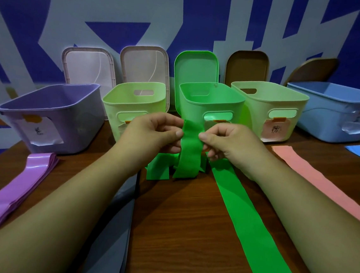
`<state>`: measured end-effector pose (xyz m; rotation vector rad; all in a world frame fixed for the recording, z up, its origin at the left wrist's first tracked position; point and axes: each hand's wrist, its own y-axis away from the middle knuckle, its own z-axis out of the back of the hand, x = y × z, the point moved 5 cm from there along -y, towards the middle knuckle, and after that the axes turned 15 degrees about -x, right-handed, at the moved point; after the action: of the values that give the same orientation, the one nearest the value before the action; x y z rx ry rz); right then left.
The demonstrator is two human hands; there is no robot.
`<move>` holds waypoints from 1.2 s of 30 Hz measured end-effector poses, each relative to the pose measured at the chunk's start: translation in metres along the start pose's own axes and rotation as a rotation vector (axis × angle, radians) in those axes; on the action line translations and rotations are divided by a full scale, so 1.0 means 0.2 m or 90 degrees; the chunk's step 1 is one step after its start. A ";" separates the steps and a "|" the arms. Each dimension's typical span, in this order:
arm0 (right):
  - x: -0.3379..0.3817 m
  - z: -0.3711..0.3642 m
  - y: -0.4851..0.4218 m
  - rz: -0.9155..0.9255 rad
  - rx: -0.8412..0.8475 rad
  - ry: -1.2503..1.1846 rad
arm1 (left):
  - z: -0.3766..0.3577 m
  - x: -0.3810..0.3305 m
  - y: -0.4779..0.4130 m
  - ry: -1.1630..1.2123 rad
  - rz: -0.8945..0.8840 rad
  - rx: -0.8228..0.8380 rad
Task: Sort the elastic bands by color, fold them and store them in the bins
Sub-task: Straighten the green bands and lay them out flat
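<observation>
The folded green elastic band (191, 150) hung at the centre of the frame, just before the green bin (211, 104), its ends reaching down to the desk (178, 233). The left hand (151, 134) and right hand (228, 142) each pinched one edge between thumb and fingers. A long green band (249, 223) ran toward the lower right. Purple bands (17, 192) lay lower left, and a pink band (322, 180) lay at the right.

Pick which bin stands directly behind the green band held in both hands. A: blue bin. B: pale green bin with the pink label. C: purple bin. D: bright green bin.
D: the bright green bin stands just behind the green band that the left hand and right hand pinch.
</observation>
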<state>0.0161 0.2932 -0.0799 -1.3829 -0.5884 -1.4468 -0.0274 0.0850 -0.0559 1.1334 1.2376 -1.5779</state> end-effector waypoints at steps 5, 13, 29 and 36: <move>0.01 0.01 0.00 0.009 -0.012 0.026 | 0.01 0.02 -0.02 -0.013 0.007 -0.020; -0.02 0.07 -0.03 -0.160 -0.121 -0.266 | 0.15 -0.02 -0.06 -0.252 -0.128 -0.191; 0.02 0.13 -0.06 -0.163 -0.177 -0.516 | 0.14 0.02 -0.04 -0.384 -0.044 -0.046; 0.03 0.09 -0.04 -0.185 -0.129 -0.512 | 0.02 -0.04 0.02 -0.451 -0.354 0.087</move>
<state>0.0173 0.3108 -0.0685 -2.1211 -1.2115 -1.1443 -0.0212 0.0813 -0.0489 0.2215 0.9940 -2.2365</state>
